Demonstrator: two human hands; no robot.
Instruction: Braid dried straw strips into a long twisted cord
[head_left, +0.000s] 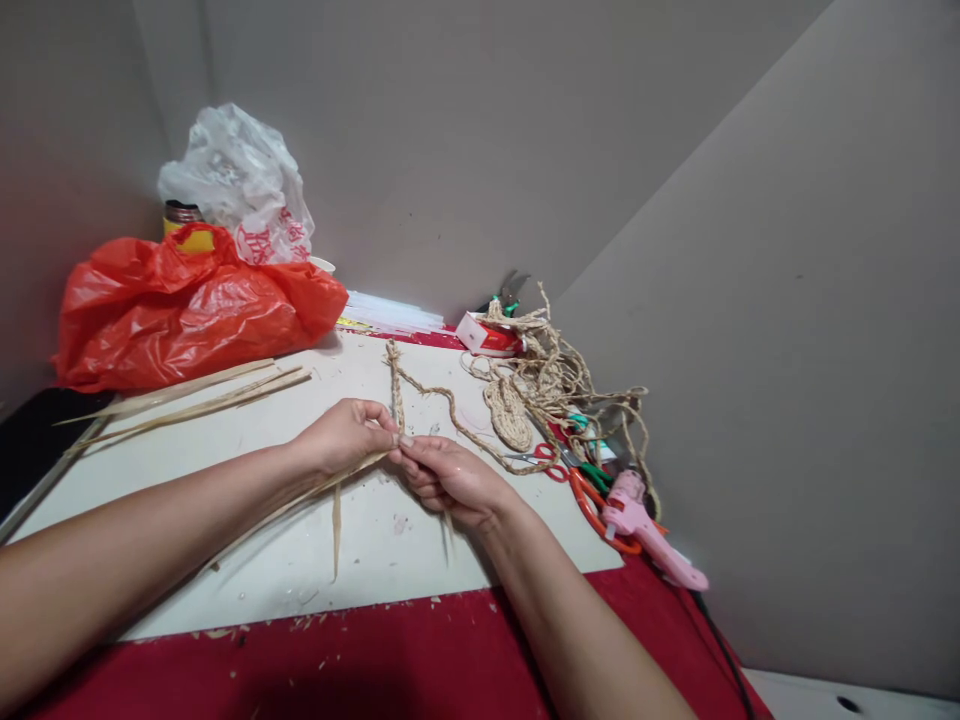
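My left hand (349, 436) and my right hand (450, 477) meet over the white board, fingertips pinched together on a braid of straw-coloured plant fibre (397, 388). The braid runs away from my fingers to a knotted end at the far side of the board. Loose flat strands (337, 530) hang and trail from under my hands, a long one passing along my left forearm. A thinner twisted cord (454, 412) leads from the knotted end towards the right. Where exactly the strands cross between my fingertips is hidden.
Right side: a tangled heap of braided cord (559, 365), a coiled oval braid (508, 412), red-handled scissors (551, 462), a pink glue gun (645, 530). Left: a red plastic bag (199, 310) and loose fibre strips (225, 395). White sticks (394, 312) lie behind the white board (285, 590); grey walls enclose the table.
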